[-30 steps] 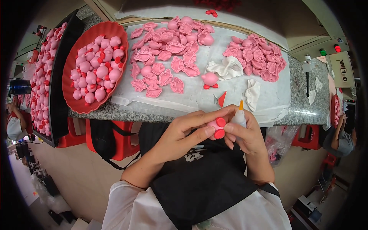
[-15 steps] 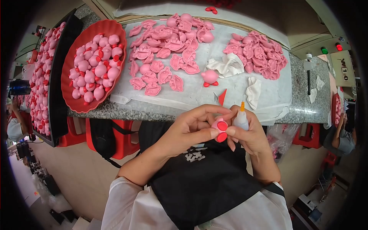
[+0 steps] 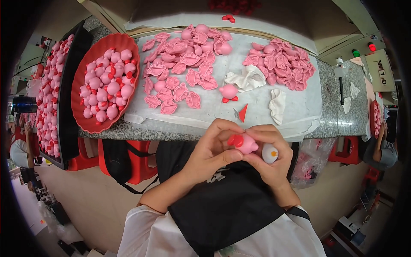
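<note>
Faced in the head view, just beyond the left hand point(image 3: 209, 156) and right hand point(image 3: 274, 171), with a white paper sheet point(image 3: 302, 105) over a speckled grey stone worktop point(image 3: 338, 115). Heaped farther ahead with hollow pink shell pieces point(image 3: 180, 67), and ahead of the right hand with a second pink heap point(image 3: 280, 64). Crowded nearer by a crumpled white cloth point(image 3: 248, 79), a narrower white cloth point(image 3: 277, 106), a loose pink-and-red figure point(image 3: 228, 91) and, closest to the fingers, a red triangular scrap point(image 3: 243, 113). Flanked left of the hands by a red scalloped oval bowl point(image 3: 78, 73) of similar figures, then a filled black tray point(image 3: 70, 85).

Held between both hands, fingers curled narrowly around: a round, smooth pink figure point(image 3: 248, 146). Tipped sideways, with red oval parts point(image 3: 235, 141) toward the left palm and a small pink knob toward the right. Gripped also in the right hand: a whitish bottle point(image 3: 268, 154) with an orange tip point(image 3: 274, 153), partly hidden by fingers.
</note>
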A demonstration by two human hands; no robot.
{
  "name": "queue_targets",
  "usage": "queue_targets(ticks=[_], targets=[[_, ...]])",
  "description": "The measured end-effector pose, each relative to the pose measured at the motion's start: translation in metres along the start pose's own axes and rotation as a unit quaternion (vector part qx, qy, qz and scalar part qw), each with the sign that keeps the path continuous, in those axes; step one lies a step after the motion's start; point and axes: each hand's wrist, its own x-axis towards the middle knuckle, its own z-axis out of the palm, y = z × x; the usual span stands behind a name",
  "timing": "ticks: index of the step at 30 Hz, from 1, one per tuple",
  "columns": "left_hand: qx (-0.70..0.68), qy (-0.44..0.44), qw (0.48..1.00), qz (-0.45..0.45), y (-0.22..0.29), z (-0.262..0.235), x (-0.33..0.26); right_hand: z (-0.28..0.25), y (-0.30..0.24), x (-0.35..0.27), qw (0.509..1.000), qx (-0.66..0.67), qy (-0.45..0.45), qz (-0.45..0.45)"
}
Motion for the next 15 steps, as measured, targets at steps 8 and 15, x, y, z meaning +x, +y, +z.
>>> queue_targets(ticks=[8,15], targets=[[0.029,0.0,0.996,0.089,-0.012,-0.008,-0.005,-0.001,-0.004,-0.002,1.0,-0.009,-0.016,0.013],[0.009,0.033,0.997,0.072,-0.013,-0.001,-0.004,0.001,0.003,-0.002,0.999,0.031,-0.014,0.029]])
